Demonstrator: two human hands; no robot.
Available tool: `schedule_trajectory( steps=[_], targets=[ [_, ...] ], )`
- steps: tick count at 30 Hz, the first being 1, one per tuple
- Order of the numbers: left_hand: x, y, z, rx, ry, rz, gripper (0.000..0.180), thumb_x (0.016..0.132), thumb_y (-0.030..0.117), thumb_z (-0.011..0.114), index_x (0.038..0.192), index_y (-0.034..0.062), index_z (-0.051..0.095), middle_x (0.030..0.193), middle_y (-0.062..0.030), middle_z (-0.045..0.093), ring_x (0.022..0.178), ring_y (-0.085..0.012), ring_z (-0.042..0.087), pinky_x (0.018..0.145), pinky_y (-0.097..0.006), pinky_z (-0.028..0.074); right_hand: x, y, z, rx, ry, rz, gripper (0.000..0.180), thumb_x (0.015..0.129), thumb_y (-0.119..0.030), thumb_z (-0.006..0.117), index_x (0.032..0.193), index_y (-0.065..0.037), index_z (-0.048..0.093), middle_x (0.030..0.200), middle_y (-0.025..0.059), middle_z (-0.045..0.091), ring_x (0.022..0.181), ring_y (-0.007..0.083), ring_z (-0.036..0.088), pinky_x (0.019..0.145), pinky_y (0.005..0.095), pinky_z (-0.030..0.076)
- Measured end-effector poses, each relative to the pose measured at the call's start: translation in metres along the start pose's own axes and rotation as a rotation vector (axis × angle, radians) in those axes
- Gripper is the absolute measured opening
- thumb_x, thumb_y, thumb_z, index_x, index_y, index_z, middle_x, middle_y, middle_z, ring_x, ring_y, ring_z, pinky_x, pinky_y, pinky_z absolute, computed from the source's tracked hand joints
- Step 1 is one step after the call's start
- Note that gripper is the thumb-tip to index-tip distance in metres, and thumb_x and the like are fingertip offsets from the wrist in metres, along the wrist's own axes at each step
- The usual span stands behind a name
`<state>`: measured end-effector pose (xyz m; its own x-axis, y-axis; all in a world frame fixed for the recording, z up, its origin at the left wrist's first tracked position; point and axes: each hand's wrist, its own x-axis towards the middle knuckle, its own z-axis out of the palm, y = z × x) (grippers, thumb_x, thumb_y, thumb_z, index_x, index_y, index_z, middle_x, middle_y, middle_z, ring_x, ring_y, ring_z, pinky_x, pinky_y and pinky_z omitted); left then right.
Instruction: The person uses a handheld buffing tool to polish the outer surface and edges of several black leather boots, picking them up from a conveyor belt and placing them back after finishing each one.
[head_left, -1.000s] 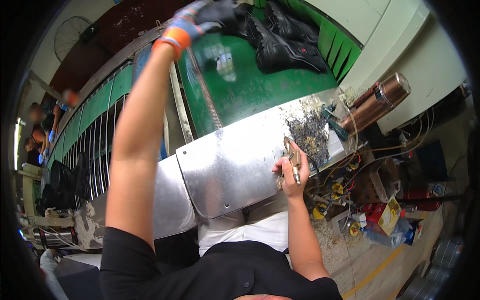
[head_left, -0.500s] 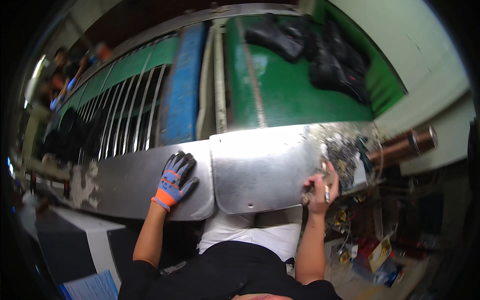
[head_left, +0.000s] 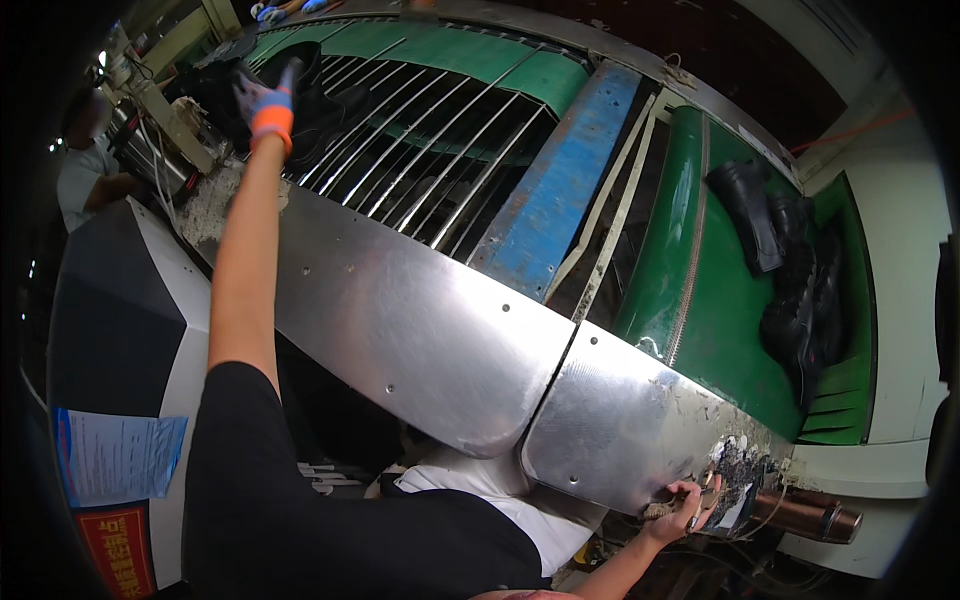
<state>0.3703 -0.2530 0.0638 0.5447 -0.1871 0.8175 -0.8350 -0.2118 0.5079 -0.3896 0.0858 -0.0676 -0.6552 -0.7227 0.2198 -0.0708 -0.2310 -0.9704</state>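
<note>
My left hand (head_left: 268, 105), in a grey-blue glove with an orange cuff, reaches to the far left. Its fingers are stretched apart over black boots (head_left: 318, 125) that lie on metal rods; the dark fingertips blend with them, so contact is unclear. At the lower right my bare right hand (head_left: 690, 508) has its fingers closed around a slim tool, partly hidden by them. That hand is at the front edge of the metal plate (head_left: 610, 430), beside a patch of dark and pale residue (head_left: 738, 468).
Spaced metal rods (head_left: 430, 190) run beside a blue beam (head_left: 570, 170). More black boots (head_left: 795, 300) lie on the green belt (head_left: 655, 230) at right. A copper-coloured cylinder (head_left: 815, 515) juts out at lower right. A person (head_left: 90, 170) is at far left.
My view has turned to the left. My left hand has lifted off the metal plate and stretched to the boots on the rods. My right hand still holds the slim tool near the residue.
</note>
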Motion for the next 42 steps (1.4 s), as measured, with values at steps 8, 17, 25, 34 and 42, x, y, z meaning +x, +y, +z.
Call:
schedule_trajectory(
  steps=[8, 17, 25, 34, 42],
  targets=[
    [-0.008, -0.074, 0.051, 0.549, -0.740, -0.166, 0.076, 0.081, 0.055, 0.063, 0.135, 0.0041, 0.053, 0.142, -0.0196, 0.049, 0.131, -0.0332, 0.047, 0.108, -0.041, 0.040, -0.004, -0.006, 0.006, 0.048, 0.031, 0.037, 0.058, 0.093, -0.014, 0.050, 0.144, 0.004, 0.030, 0.074, 0.0067, 0.053, 0.066, 0.0157, 0.050, 0.063, 0.0275, 0.045],
    [-0.061, -0.165, -0.005, 0.796, -0.835, -0.065, 0.050, 0.084, 0.045, 0.061, 0.123, 0.0143, 0.065, 0.126, -0.0155, 0.063, 0.113, -0.0350, 0.062, 0.097, -0.042, 0.049, 0.002, 0.005, 0.025, 0.049, -0.085, 0.046, 0.060, 0.092, -0.024, 0.053, 0.138, 0.010, 0.035, 0.070, 0.0071, 0.056, 0.065, 0.0151, 0.052, 0.067, 0.0274, 0.044],
    [-0.081, -0.039, -0.187, -1.208, -0.668, -0.511, 0.039, 0.100, 0.017, 0.046, 0.133, -0.0031, 0.051, 0.131, -0.0109, 0.056, 0.114, -0.0211, 0.055, 0.099, -0.034, 0.042, 0.002, -0.005, 0.009, -0.040, -0.044, -0.017, 0.059, 0.093, -0.021, 0.052, 0.137, 0.014, 0.033, 0.073, 0.0083, 0.057, 0.066, 0.0153, 0.054, 0.070, 0.0279, 0.046],
    [-0.233, 0.072, -0.345, -0.737, -1.797, 0.028, 0.036, 0.070, 0.008, 0.077, 0.105, 0.0023, 0.070, 0.106, -0.0118, 0.069, 0.097, -0.0220, 0.066, 0.085, -0.032, 0.053, -0.002, -0.012, 0.010, 0.003, -0.021, 0.011, 0.055, 0.091, -0.016, 0.052, 0.135, 0.013, 0.035, 0.077, 0.0103, 0.057, 0.068, 0.0158, 0.053, 0.068, 0.0290, 0.046],
    [-0.135, 0.172, -0.320, -0.657, -1.782, 0.261, 0.096, 0.061, 0.021, 0.091, 0.142, -0.0005, 0.043, 0.139, -0.0173, 0.052, 0.129, -0.0285, 0.050, 0.109, -0.039, 0.039, -0.007, -0.008, 0.005, 0.061, -0.054, -0.039, 0.060, 0.090, -0.019, 0.055, 0.138, 0.011, 0.035, 0.074, 0.0094, 0.057, 0.067, 0.0165, 0.052, 0.065, 0.0290, 0.046]
  ],
)
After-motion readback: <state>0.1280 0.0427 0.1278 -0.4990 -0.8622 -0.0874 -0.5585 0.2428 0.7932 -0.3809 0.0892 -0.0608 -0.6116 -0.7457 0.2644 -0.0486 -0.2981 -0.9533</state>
